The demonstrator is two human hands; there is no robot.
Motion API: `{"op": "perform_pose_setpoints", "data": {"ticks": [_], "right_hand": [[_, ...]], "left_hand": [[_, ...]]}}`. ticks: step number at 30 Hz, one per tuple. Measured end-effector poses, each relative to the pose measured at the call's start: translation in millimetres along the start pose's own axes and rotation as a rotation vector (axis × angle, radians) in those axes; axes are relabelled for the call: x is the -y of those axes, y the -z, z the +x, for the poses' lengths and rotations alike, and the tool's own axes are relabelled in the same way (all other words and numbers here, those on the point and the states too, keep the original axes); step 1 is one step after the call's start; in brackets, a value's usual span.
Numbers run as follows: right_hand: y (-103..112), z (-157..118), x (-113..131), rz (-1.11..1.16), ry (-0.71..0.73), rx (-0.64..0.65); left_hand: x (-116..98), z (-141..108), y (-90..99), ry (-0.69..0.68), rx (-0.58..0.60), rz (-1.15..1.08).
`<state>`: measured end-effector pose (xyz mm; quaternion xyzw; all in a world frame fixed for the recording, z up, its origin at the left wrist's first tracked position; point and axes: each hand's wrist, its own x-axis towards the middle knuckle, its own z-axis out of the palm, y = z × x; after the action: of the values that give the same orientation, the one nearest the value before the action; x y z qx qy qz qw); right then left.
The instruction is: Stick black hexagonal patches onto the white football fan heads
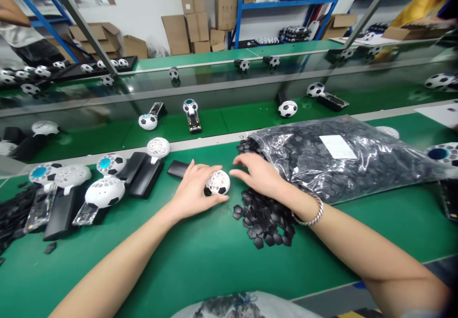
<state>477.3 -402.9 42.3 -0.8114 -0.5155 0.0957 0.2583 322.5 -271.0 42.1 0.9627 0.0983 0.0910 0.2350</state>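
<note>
My left hand (195, 189) is curled around a white soccer-ball shell (219, 183) that carries some black pentagons and has open gaps in its upper part. A black handle (178, 169) joined to it sticks out behind my fingers. To the right of the ball, my right hand (259, 174) hovers with its fingers bent and the tips apart from the ball. Whether a small piece sits between its thumb and finger cannot be made out. Below that hand lies a loose pile of black pentagon pieces (268, 220), spilling from a clear plastic bag (372, 165) full of them.
Several ball-headed units with black or clear handles (103, 191) lie at the left, beside another black heap (14, 213). Behind a pale ledge runs a green conveyor (236, 117) carrying more units. Cardboard boxes (198, 26) and other people (422, 10) are farther back.
</note>
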Motion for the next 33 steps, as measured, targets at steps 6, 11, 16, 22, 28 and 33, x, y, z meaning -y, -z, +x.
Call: {"op": "perform_pose_setpoints", "data": {"ticks": [6, 11, 16, 22, 28, 33], "right_hand": [[2.4, 3.9, -19.0, -0.604, 0.002, 0.045], [3.6, -3.1, -11.7, -0.48, 0.101, 0.088], [10.3, -4.6, -7.3, -0.209, 0.1, 0.09], [4.5, -7.4, -4.7, 0.304, 0.075, 0.144], [1.5, -12.5, 7.3, 0.441, 0.241, 0.082], [0.4, -12.3, 11.3, 0.358, 0.44, 0.052]], "left_hand": [[0.6, -2.9, 6.6, -0.024, 0.082, -0.026], [1.4, -6.8, 10.2, -0.032, 0.186, -0.161], [3.1, -4.9, 6.5, 0.006, 0.109, -0.263], [17.2, -1.2, 13.4, -0.035, 0.116, -0.338], [13.1, -2.9, 5.8, -0.016, 0.066, -0.344], [8.4, -4.6, 4.5, 0.001, 0.067, -0.346]]}}
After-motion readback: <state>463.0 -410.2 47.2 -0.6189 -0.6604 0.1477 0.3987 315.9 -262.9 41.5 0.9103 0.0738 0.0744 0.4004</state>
